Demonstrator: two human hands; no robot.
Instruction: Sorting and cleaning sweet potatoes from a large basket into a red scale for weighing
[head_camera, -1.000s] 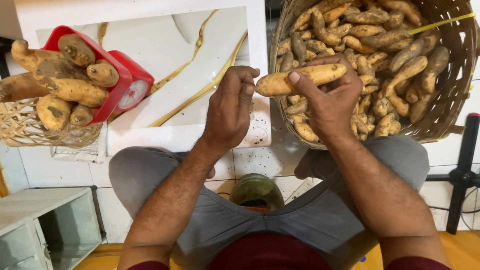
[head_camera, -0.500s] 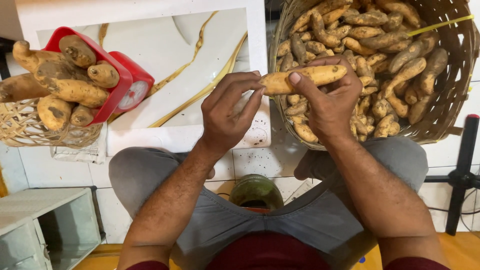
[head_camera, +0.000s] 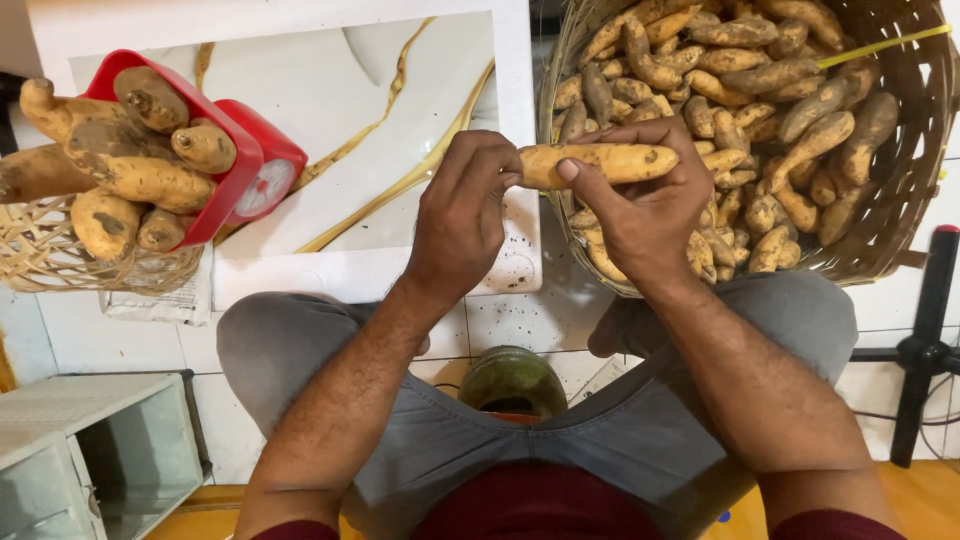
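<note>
A long yellow-brown sweet potato (head_camera: 600, 162) lies level in front of me, held by both hands. My right hand (head_camera: 640, 205) grips it from below and around its middle. My left hand (head_camera: 465, 215) pinches its left end with curled fingers. Just behind it stands a large wicker basket (head_camera: 900, 200) full of several more sweet potatoes (head_camera: 760, 100).
A red kitchen scale (head_camera: 250, 170) at the left carries several sweet potatoes (head_camera: 140, 170) in its pan. A small woven basket (head_camera: 60, 255) sits under them. A white marble-patterned board (head_camera: 390, 90) lies in the middle. A green jar (head_camera: 512, 380) stands between my knees, a black stand (head_camera: 920, 340) at the right.
My left hand has closed its fingers onto the left end of the sweet potato; a second ago it was flatter beside it. The right hand has hardly moved.
</note>
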